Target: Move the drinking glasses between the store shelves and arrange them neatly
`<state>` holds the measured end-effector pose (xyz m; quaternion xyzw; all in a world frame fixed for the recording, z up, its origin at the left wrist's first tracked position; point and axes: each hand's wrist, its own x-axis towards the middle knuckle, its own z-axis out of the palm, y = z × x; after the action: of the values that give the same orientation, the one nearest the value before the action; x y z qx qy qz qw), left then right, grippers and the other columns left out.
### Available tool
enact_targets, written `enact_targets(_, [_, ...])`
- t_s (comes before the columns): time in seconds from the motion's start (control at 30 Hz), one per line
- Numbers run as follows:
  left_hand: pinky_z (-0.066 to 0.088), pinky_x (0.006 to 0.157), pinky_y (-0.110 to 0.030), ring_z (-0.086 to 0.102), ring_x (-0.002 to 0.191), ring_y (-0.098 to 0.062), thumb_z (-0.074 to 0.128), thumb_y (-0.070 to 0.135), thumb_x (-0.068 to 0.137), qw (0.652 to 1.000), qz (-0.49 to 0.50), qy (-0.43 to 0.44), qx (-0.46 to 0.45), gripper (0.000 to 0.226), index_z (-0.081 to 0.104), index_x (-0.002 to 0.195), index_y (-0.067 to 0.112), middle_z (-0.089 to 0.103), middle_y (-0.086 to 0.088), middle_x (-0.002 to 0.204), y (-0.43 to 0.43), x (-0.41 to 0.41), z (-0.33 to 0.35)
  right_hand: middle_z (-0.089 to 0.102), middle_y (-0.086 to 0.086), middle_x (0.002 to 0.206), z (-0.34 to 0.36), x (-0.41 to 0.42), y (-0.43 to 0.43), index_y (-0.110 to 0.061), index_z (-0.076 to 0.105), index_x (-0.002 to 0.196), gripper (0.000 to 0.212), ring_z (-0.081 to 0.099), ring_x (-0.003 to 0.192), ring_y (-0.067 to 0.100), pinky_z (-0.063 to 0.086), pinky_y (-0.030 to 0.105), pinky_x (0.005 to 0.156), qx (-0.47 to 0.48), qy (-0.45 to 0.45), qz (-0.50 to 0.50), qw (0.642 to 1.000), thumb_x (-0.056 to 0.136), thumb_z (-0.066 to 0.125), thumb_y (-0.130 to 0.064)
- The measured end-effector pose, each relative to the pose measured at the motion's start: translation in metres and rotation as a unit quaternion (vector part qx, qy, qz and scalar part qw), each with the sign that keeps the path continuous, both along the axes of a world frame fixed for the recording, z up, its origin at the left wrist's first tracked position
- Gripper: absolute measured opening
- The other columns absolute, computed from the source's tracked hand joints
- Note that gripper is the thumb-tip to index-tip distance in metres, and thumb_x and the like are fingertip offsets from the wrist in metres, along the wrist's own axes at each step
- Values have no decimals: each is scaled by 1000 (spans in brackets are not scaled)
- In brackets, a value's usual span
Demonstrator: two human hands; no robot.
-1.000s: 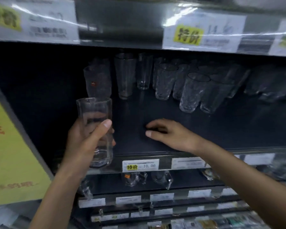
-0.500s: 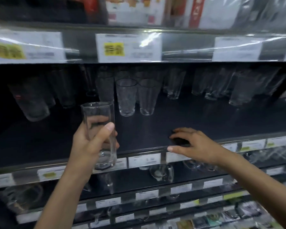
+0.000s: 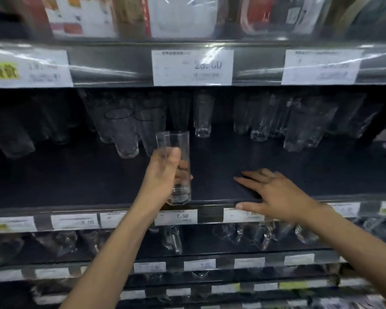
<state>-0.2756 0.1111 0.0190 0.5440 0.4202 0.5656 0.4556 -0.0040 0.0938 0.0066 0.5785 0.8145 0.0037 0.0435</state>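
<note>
- Left hand [image 3: 163,175] is wrapped round the lower half of a tall clear glass [image 3: 175,166], thumb on the near side and fingertips showing through the far side; the glass stands upright with its base at the front lip of the middle shelf [image 3: 76,188], likely carried low so it can be set down on the bare dark mat.
- Right hand [image 3: 274,192] lies flat and open, holding nothing, fingers spread on the same shelf's front edge just right of the glass, probably to steady the person or mark the spot.
- Far back on that shelf stand rows of other glasses [image 3: 125,132], leaving the near part free, which would suit a new front row.
- Price tags, left to right: a yellow-marked tag [image 3: 29,68] on the upper rail, too blurred to read; a white tag [image 3: 192,66] that seems to end in ".00"; on the lower rail a tag reading "7.50" [image 3: 176,216] just below the glass.
</note>
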Motion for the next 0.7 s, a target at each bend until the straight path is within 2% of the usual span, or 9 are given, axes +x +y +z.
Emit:
enact_targets(0.07, [59,68,-33,70,76,-21,53,59,78,1000,-11,23,4,59,46,116,14,65,-7,92,9,14,-2,24,-11,162,-2,6,1,-42,19,155,108,23,145,15,25,39,117,6,6,4,1000,65,-4,-96])
enact_targets(0.13, [60,77,-35,70,85,-21,58,57,74,999,-16,43,-2,68,44,123,10,65,-6,98,17,25,-4,26,-10,162,-5,11,1,-41,22,155,104,23,145,15,24,39,117,14,16,8,1000,68,0,-94])
enact_targets(0.23, [58,84,-35,69,93,-23,64,55,70,998,-25,52,-10,62,45,118,19,66,-8,106,28,39,-6,29,-10,161,-8,14,1,-39,24,154,105,24,146,13,25,41,117,24,27,16,999,69,1,-95])
enact_targets(0.37, [57,85,-31,68,101,-24,69,52,67,998,-39,48,-21,55,43,109,29,64,-12,114,43,53,-9,28,-11,161,-10,14,2,-38,25,154,96,23,145,12,24,37,116,37,32,21,999,75,13,-90])
enact_targets(0.47, [56,83,-26,66,103,-20,72,45,71,998,-42,44,-30,52,42,110,28,62,-16,120,54,59,-10,25,-12,161,-11,14,3,-38,23,155,95,21,145,10,22,35,115,38,29,22,999,76,13,-89])
enact_targets(0.6, [53,80,-17,63,103,-6,70,28,87,995,-41,86,-20,45,39,120,25,63,-1,114,65,61,-14,23,-13,162,-14,15,5,-38,21,155,96,19,145,9,20,35,116,39,32,21,998,76,11,-90])
enact_targets(0.7, [51,86,-18,63,103,-3,70,28,88,989,-54,137,-17,55,33,128,22,61,3,114,73,57,-15,22,-14,162,-17,16,7,-38,21,155,97,18,146,8,20,36,118,39,35,21,998,75,9,-92])
